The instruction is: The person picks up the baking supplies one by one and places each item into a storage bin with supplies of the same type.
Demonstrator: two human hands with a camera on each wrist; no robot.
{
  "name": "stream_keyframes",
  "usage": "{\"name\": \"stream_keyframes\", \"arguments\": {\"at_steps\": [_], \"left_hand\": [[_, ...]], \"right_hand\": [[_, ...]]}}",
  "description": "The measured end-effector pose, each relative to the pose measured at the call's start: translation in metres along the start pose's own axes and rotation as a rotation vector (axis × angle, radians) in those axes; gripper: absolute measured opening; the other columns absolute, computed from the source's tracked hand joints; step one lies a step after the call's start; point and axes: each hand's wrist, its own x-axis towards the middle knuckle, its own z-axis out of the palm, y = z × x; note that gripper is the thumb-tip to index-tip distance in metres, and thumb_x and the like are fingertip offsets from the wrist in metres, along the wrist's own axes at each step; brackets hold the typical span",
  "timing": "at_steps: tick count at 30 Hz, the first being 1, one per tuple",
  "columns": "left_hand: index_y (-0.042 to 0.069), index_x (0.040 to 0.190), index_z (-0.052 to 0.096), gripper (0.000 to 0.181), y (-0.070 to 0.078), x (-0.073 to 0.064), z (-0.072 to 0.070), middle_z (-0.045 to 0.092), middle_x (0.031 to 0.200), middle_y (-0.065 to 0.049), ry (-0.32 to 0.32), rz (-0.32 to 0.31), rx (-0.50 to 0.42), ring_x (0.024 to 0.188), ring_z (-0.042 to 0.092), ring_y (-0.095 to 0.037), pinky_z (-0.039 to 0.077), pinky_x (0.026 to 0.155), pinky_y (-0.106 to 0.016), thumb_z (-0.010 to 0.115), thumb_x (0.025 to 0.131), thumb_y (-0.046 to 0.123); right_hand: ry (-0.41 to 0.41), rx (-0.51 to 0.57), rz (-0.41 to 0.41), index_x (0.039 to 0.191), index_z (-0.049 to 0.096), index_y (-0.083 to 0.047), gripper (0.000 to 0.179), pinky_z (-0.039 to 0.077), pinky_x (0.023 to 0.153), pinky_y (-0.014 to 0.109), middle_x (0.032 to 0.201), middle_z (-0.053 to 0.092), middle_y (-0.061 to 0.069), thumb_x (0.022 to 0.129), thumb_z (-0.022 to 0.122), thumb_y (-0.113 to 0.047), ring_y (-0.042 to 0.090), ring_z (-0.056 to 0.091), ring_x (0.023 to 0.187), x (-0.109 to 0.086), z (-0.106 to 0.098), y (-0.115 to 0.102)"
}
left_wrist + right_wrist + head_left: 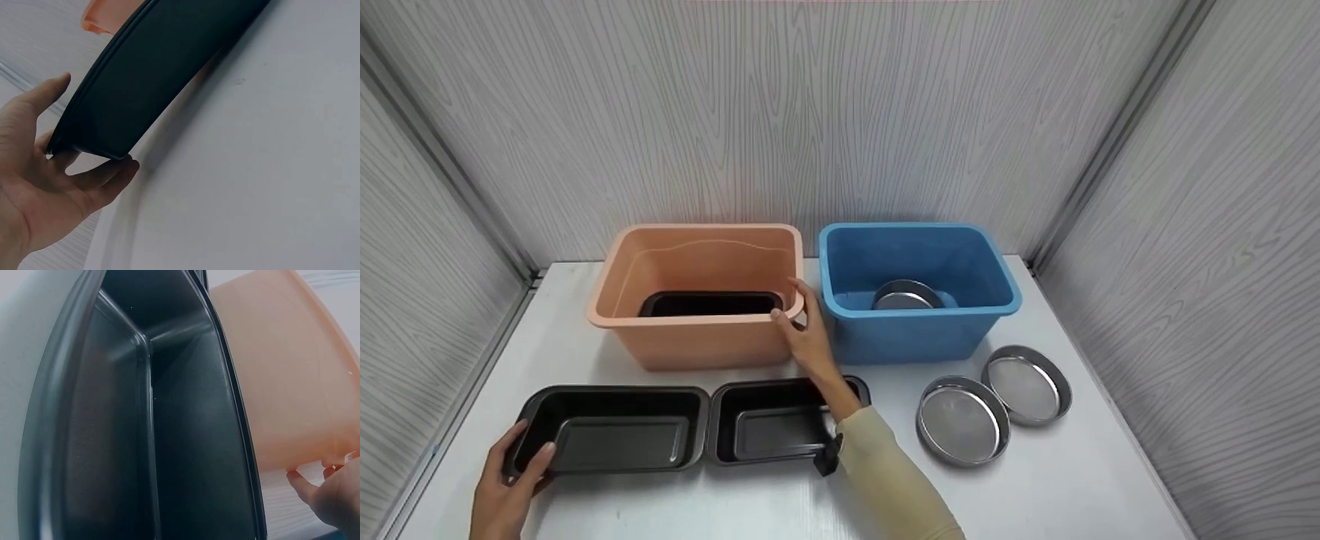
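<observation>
In the head view, my left hand point(510, 480) grips the left end of a black loaf pan point(622, 442); the left wrist view shows fingers under that end and the thumb above. My right hand point(810, 341) holds the front right corner of a peach plastic bin point(705, 345), thumb at the front rim, a finger at the side rim. Inside the bin lies another black loaf pan point(712, 303), partly hidden by the front wall. Under my right forearm is a further black loaf pan point(772, 435), end to end with the left one.
To the right of the peach bin stands a blue bin point(915, 337), with a round metal cake pan point(907, 294) inside. Two more round pans point(962, 421) lie touching in front of it on the white table point(1095, 480). Wood-grain panels point(810, 112) enclose the back and sides.
</observation>
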Motion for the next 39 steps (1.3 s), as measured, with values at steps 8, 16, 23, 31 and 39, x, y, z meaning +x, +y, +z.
{"name": "stream_keyframes", "arguments": {"at_steps": [8, 16, 23, 31, 39], "left_hand": [[0.037, 0.167, 0.013, 0.084, 0.004, -0.006, 0.003, 0.004, 0.175, -0.008, 0.03, -0.014, -0.033, 0.152, 0.03, -0.045, 0.054, 0.071, -0.01, 0.058, 0.1, 0.059], [0.039, 0.164, 0.029, 0.074, 0.005, -0.016, 0.004, 0.013, 0.174, -0.001, 0.08, 0.002, -0.163, 0.142, 0.041, -0.029, 0.054, 0.07, -0.009, 0.067, 0.1, 0.044], [0.031, 0.157, 0.044, 0.064, 0.006, -0.026, 0.003, 0.031, 0.163, 0.0, 0.117, 0.045, -0.336, 0.112, 0.052, -0.002, 0.058, 0.069, -0.014, 0.072, 0.1, 0.026], [0.022, 0.15, 0.054, 0.057, 0.003, -0.033, -0.001, 0.047, 0.144, 0.011, 0.195, 0.076, -0.44, 0.129, 0.049, -0.012, 0.059, 0.067, -0.015, 0.073, 0.098, 0.009], [0.019, 0.146, 0.057, 0.05, -0.003, -0.039, -0.006, 0.051, 0.131, 0.014, 0.245, 0.098, -0.485, 0.109, 0.054, -0.002, 0.056, 0.063, -0.013, 0.069, 0.099, 0.007]], "right_hand": [[-0.011, 0.022, 0.003, 0.157, 0.041, -0.012, 0.06, 0.035, 0.118, 0.055, 0.164, 0.036, 0.013, 0.102, 0.065, -0.011, 0.031, 0.033, 0.152, 0.001, -0.001, 0.008], [-0.018, 0.044, 0.014, 0.158, 0.04, -0.016, 0.06, 0.038, 0.116, 0.054, 0.166, 0.033, 0.014, 0.103, 0.064, -0.013, 0.034, 0.031, 0.153, 0.002, 0.0, 0.008], [-0.006, 0.027, 0.018, 0.158, 0.04, -0.015, 0.061, 0.035, 0.118, 0.054, 0.165, 0.035, 0.011, 0.102, 0.065, -0.012, 0.033, 0.031, 0.153, 0.001, 0.0, 0.009], [-0.016, 0.035, 0.01, 0.158, 0.038, -0.007, 0.062, 0.034, 0.119, 0.054, 0.166, 0.032, 0.016, 0.102, 0.064, -0.007, 0.034, 0.029, 0.154, 0.0, 0.001, -0.004], [0.001, 0.019, 0.013, 0.158, 0.04, -0.016, 0.061, 0.035, 0.119, 0.054, 0.166, 0.032, 0.016, 0.103, 0.065, -0.014, 0.026, 0.033, 0.152, 0.0, 0.002, 0.01]]}}
